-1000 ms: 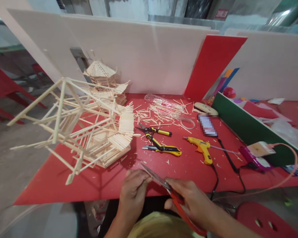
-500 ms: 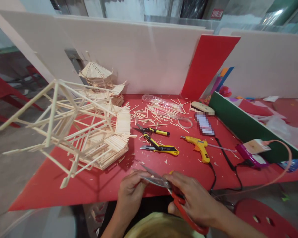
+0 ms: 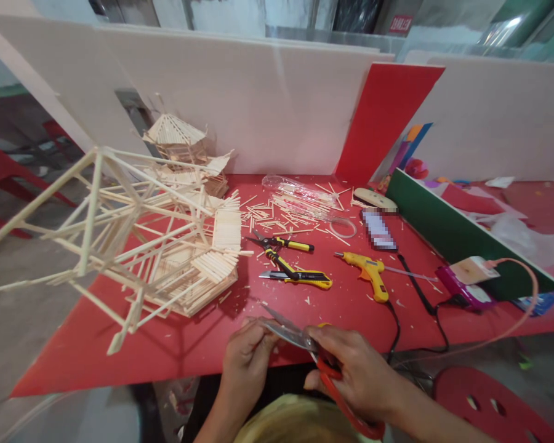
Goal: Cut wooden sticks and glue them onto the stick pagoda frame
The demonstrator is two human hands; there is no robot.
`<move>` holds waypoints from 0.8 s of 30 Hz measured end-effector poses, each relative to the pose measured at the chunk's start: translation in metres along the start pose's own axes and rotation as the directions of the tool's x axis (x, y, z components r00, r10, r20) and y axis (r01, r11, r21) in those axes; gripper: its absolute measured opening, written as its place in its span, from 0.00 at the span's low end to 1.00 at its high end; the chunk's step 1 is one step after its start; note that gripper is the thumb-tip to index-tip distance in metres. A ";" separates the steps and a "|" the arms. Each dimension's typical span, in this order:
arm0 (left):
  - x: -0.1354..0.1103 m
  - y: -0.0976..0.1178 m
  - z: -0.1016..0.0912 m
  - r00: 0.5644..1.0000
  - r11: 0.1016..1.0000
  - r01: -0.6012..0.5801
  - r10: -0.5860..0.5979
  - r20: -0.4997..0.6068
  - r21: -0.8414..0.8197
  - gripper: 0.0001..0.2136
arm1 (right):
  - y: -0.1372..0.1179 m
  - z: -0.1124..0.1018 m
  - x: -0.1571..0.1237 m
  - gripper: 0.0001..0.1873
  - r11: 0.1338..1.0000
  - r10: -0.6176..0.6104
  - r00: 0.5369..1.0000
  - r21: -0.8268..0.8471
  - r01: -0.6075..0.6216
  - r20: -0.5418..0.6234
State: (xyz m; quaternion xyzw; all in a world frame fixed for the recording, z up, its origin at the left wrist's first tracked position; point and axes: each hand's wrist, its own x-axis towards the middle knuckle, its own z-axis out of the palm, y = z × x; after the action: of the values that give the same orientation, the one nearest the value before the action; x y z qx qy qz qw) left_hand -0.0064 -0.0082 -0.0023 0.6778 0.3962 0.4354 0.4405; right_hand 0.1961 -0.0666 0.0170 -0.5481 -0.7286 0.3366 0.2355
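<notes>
Scissors: metal-bladed pair with red plastic handles (image 3: 327, 369), held over the near edge of the red-covered tabletop (image 3: 203, 344), on the right hand's side.
Right hand: bare, (image 3: 355, 363) wrapped around the red handles, thumb towards the pivot; its grasp on the scissors is plain to see.
Left hand: bare, (image 3: 247, 357) fingers curled, thumb and forefinger drawn together at the blades; whether a small piece sits in that pinch is hidden, so I cannot tell.
Long axis: the scissors slant from near right to far left, handles close to the body, tips pointing away.
Blades: slightly parted, the nearer one passing across the left fingertips; contact with the skin or with any piece there cannot be made out.
Key relation: the blades lie just to the right of the left pinch and partly over it; the left hand is nearer the cutting end, the right hand nearer the handle end.
Beyond the hands: yellow-and-black hand cutters (image 3: 277, 258) and a yellow-and-black utility knife (image 3: 321, 280) lie together, far of the scissors; a yellow glue gun (image 3: 369, 271) rests farther right.
Left side: a large open framework of pale wooden sticks (image 3: 90, 215) stands well apart from both hands.
</notes>
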 end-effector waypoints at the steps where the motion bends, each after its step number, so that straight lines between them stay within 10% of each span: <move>1: 0.000 0.000 0.001 1.000 1.000 0.014 -0.014 0.003 0.001 0.13 | 0.001 0.001 0.000 0.26 1.000 0.003 1.000 -0.010 -0.003 -0.010; 9: 0.001 -0.001 0.006 0.991 0.990 0.123 -0.118 0.062 -0.075 0.11 | 0.002 -0.005 -0.006 0.13 0.993 0.100 0.995 0.058 -0.101 0.008; 15: 0.002 -0.002 0.007 0.993 0.990 0.104 -0.097 0.074 -0.096 0.12 | 0.000 -0.015 0.001 0.29 0.993 0.058 0.998 -0.105 -0.055 0.025; 24: 0.001 -0.006 0.001 0.996 0.994 0.012 -0.002 0.090 -0.110 0.10 | -0.002 -0.014 0.001 0.26 0.997 0.041 0.997 -0.069 -0.037 0.064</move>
State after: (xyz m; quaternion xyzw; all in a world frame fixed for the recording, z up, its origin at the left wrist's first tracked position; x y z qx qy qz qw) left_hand -0.0066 -0.0061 -0.0077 0.6698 0.3539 0.4241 0.4962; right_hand 0.2041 -0.0626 0.0275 -0.5585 -0.7360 0.3342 0.1862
